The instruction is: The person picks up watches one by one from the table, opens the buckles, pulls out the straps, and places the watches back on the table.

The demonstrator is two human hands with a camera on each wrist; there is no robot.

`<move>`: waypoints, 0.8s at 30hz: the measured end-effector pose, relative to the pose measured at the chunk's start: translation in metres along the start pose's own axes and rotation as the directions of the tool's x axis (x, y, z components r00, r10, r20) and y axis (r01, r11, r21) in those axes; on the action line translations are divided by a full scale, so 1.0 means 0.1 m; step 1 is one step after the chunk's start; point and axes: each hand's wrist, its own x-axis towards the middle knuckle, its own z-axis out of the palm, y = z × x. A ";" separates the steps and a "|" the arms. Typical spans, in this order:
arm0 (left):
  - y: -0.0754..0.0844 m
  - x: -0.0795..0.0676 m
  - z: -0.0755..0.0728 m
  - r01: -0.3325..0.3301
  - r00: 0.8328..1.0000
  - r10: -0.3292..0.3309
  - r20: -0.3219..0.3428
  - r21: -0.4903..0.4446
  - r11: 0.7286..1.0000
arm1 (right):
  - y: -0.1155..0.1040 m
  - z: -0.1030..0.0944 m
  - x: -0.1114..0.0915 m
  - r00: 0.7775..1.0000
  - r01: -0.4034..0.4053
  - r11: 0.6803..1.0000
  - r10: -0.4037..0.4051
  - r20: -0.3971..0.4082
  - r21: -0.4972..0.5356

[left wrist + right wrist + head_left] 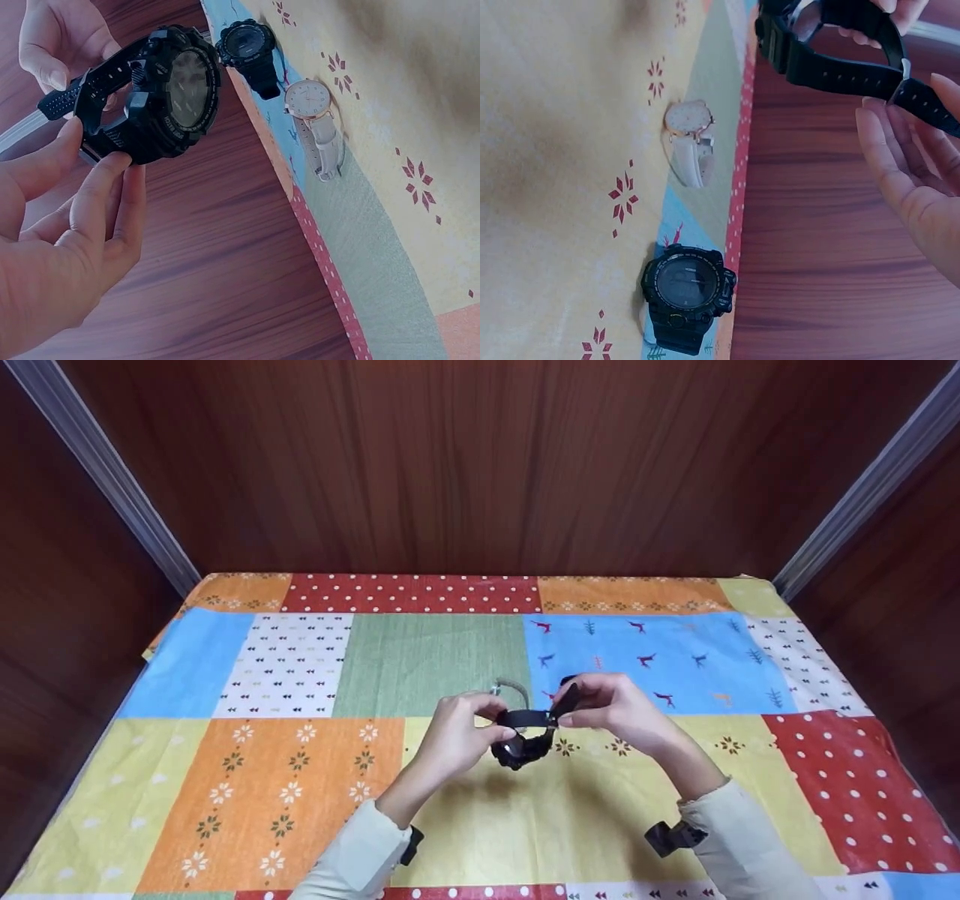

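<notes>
A black sports watch [523, 750] is held up above the cloth, its strap looped through the buckle. My left hand [457, 735] pinches the strap between thumb and fingers, on the loop's left side. At the other side my right hand [619, 709] pinches the strap's loose end by the buckle. The watch's round face [189, 90] shows in the left wrist view, and holes run along the strap [840, 73] in the right wrist view. Beyond the hands lie a white-strapped watch [690, 142] with a rose-gold rim and a second black watch [686, 289], partly hidden in the head view.
A patchwork-patterned cloth [300, 810] covers the table. Dark wood panels [480, 465] rise behind it and at both sides, with grey metal strips [112, 472] at the corners. Dark wrist devices [675, 838] sit at the sleeves.
</notes>
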 end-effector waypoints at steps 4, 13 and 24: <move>-0.01 0.00 0.00 -0.006 1.000 0.006 0.002 -0.001 1.000 | 0.00 0.00 0.00 1.000 -0.012 1.000 0.012 -0.005 0.010; -0.03 0.00 0.00 -0.008 1.000 0.008 0.000 0.002 1.000 | -0.01 0.02 0.00 0.999 -0.014 1.000 0.014 -0.032 -0.012; 0.05 0.02 0.02 0.010 0.999 -0.011 0.031 0.046 0.999 | -0.05 0.08 0.00 0.998 0.023 1.000 -0.023 -0.061 -0.002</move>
